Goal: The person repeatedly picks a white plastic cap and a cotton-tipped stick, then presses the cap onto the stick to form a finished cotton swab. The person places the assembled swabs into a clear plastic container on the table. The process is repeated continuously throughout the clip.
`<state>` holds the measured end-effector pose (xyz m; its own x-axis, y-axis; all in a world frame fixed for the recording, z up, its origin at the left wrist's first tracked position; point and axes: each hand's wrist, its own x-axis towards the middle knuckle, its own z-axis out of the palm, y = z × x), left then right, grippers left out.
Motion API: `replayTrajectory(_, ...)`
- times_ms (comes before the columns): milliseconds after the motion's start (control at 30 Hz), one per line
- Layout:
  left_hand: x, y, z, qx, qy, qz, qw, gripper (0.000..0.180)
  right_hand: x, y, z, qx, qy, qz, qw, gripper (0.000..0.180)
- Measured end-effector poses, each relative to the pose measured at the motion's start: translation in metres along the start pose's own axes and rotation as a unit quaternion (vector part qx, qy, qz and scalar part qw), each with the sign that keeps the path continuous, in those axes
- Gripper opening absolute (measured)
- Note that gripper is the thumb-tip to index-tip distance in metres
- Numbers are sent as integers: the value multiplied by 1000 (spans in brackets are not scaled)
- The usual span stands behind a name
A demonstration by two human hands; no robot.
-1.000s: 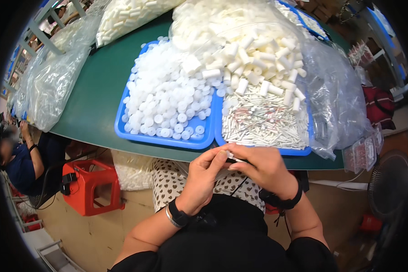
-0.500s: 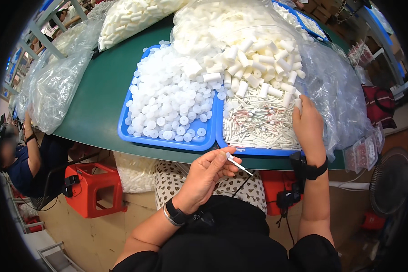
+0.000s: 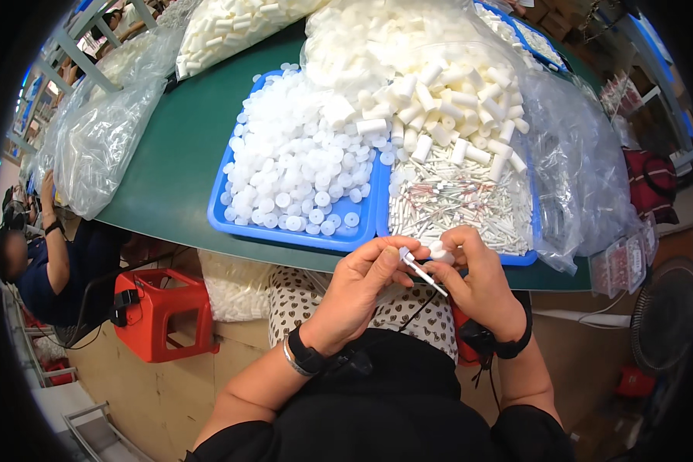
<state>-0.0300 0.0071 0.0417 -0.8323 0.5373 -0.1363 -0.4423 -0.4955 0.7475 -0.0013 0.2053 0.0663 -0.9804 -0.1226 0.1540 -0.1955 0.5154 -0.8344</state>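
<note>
Over the near edge of the table my two hands are close together. My left hand (image 3: 354, 289) pinches a thin white stick (image 3: 425, 279) with a wider pale collar near the fingertips; it slants down toward the right. Beside it, my right hand (image 3: 485, 289) is closed on a white foam cylinder (image 3: 439, 250), its round end facing left. The cylinder is close to the stick's collar; whether they touch I cannot tell. Just beyond lie small white sticks (image 3: 431, 215) in the right blue tray (image 3: 383, 208), with more foam cylinders (image 3: 466, 115) heaped behind them.
Translucent discs (image 3: 296, 173) fill the left blue tray (image 3: 222, 219). A large bag of foam cylinders (image 3: 354, 46) lies open on the green table (image 3: 162, 165). Clear plastic (image 3: 585, 177) spreads at the right. A red stool (image 3: 162, 316) and a seated person (image 3: 35, 266) are at the left.
My right hand has come from the right tray's right side, bringing a foam cylinder toward my left hand. The left hand has moved slightly right, still holding the stick.
</note>
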Motion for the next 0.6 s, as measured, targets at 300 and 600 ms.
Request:
replayTrajectory(300, 1, -19, 0, 4, 67, 6, 998, 31, 1, -12, 16, -90, 21, -94, 991, 24)
replayTrajectory(600, -3, -4, -1, 296, 34, 136, 945, 26, -3, -10, 4, 295, -54, 174, 938, 14)
